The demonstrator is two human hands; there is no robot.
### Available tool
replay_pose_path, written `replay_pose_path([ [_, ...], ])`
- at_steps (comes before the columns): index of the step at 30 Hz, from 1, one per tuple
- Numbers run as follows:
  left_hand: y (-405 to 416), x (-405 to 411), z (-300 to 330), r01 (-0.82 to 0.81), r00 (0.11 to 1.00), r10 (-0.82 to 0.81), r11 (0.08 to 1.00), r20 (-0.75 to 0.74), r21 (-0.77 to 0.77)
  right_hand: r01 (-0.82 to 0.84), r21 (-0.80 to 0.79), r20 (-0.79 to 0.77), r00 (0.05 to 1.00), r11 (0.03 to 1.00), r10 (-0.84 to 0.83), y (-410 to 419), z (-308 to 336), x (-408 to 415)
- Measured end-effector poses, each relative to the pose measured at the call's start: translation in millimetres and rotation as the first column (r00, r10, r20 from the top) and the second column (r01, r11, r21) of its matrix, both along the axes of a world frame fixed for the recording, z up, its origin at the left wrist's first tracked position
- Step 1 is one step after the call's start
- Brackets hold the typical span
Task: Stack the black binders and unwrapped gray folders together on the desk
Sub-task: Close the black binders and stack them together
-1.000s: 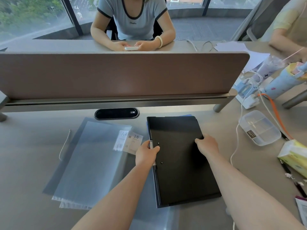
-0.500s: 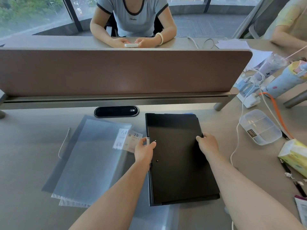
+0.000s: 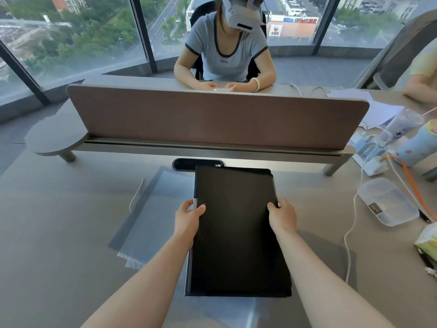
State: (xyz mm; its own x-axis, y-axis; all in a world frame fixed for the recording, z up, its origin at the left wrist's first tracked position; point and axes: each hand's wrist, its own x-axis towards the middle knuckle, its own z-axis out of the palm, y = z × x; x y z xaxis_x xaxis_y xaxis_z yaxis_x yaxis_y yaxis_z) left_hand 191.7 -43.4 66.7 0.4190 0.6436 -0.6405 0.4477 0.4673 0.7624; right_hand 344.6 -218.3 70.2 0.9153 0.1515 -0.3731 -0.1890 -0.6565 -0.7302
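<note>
A stack of black binders (image 3: 236, 233) fills the middle of the view, lifted off the grey desk (image 3: 59, 233) and casting a shadow to its right. My left hand (image 3: 188, 217) grips its left edge, by a small silver clip. My right hand (image 3: 282, 215) grips its right edge. To the left, partly under the binders, lies a gray folder in clear plastic wrap (image 3: 151, 216). Another clear sheet (image 3: 224, 311) shows below the binders.
A brown divider panel (image 3: 212, 119) runs across the desk, with a person seated behind it. A black cable port (image 3: 183, 164) sits just past the binders. At right are a clear plastic box (image 3: 387, 201), white cables, an orange cable, cups and a tissue pack (image 3: 428, 240).
Both hands have raised the black binders and shifted them left, so they now cover the label and right part of the wrapped folder. The camera has tilted up.
</note>
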Motion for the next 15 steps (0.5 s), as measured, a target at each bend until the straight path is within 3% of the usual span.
replay_pose_path([
  [15, 70, -218, 13, -0.294, 0.953, 0.299, 0.952, -0.052, 0.086, -0.464, 0.076, -0.045, 0.883, 0.882, 0.468, 98, -8, -169],
])
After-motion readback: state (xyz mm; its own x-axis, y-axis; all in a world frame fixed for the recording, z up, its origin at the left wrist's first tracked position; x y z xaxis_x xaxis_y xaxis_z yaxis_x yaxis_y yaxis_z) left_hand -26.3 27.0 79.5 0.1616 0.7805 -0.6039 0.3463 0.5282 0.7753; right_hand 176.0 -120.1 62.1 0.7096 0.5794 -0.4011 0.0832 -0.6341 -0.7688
